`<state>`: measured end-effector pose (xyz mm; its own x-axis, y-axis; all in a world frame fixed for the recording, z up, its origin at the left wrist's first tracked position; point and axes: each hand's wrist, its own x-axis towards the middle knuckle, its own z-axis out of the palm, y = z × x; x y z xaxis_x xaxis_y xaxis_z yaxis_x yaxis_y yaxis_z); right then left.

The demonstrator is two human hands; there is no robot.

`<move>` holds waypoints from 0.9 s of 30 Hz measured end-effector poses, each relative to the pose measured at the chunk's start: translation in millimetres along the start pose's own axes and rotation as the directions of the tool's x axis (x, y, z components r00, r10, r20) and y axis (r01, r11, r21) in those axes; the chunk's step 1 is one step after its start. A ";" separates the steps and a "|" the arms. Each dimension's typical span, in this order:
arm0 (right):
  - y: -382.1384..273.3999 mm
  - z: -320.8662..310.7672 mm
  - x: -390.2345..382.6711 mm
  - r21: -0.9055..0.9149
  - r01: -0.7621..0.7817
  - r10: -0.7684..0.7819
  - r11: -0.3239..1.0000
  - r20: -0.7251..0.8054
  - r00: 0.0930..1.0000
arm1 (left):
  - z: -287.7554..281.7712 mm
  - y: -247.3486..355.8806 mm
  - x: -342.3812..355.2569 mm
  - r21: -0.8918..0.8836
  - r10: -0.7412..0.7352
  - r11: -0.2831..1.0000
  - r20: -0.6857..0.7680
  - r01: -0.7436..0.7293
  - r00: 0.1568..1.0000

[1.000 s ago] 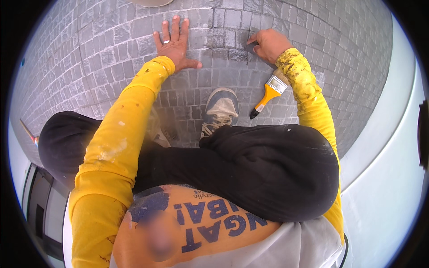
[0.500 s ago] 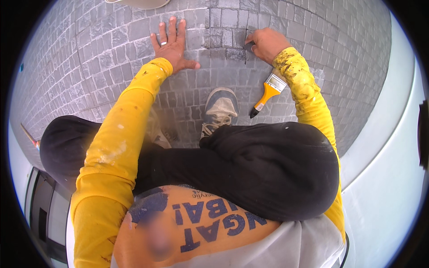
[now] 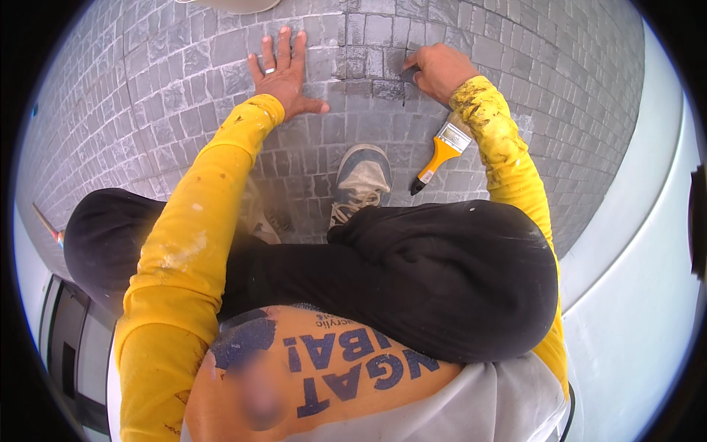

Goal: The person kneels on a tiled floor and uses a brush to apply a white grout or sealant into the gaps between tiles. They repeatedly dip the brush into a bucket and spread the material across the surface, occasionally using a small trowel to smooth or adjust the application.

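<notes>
My left hand (image 3: 287, 82) is open, its fingers spread flat on the grey block-patterned floor (image 3: 173, 81), with a ring on one finger. To the right, my right hand (image 3: 446, 74) is closed in a pinch low over the floor. Something small and dark shows by its fingertips, too hidden to name. Wet, darker blocks (image 3: 374, 63) lie between my hands. Close below the right wrist rests a paintbrush (image 3: 442, 152) with a yellow handle and a black tip; its bristles are partly covered by the stained yellow sleeve.
The lower part of a pale bucket-like container (image 3: 237, 6) shows at the far edge. My shoe (image 3: 366, 177) stands on the floor between my arms. A thin stick-like tool (image 3: 46, 222) lies at the far left. A pale wall (image 3: 633, 243) borders the floor on the right.
</notes>
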<state>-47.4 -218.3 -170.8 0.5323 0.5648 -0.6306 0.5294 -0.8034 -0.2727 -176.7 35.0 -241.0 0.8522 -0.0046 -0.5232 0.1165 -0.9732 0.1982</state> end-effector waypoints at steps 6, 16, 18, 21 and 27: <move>-2.8 0.1 3.1 0.008 -0.049 0.048 0.999 0.015 0.999 | 1.1 -1.4 -0.5 -0.022 0.018 1.000 -0.007 -0.019 1.000; -0.3 -5.5 1.7 -0.027 0.015 -0.014 1.000 0.028 1.000 | 0.6 -0.3 0.9 -0.025 0.005 1.000 0.005 -0.005 1.000; 0.7 -9.1 3.8 -0.033 -0.038 0.039 0.999 0.011 0.999 | 0.9 -0.4 0.7 -0.004 0.003 1.000 -0.001 -0.003 1.000; 1.2 -12.6 7.7 -0.021 0.032 -0.029 0.999 0.126 0.992 | 1.2 -0.6 0.7 -0.012 0.006 1.000 -0.010 -0.006 1.000; -0.5 -9.6 9.5 -0.052 0.024 -0.019 0.998 0.081 0.997 | 0.3 -0.9 0.1 -0.014 0.009 1.000 0.005 -0.009 1.000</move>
<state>-36.2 -210.7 -169.7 0.4671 0.5632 -0.6816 0.5754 -0.7790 -0.2494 -176.8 35.8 -241.5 0.8508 -0.0147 -0.5253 0.1157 -0.9698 0.2145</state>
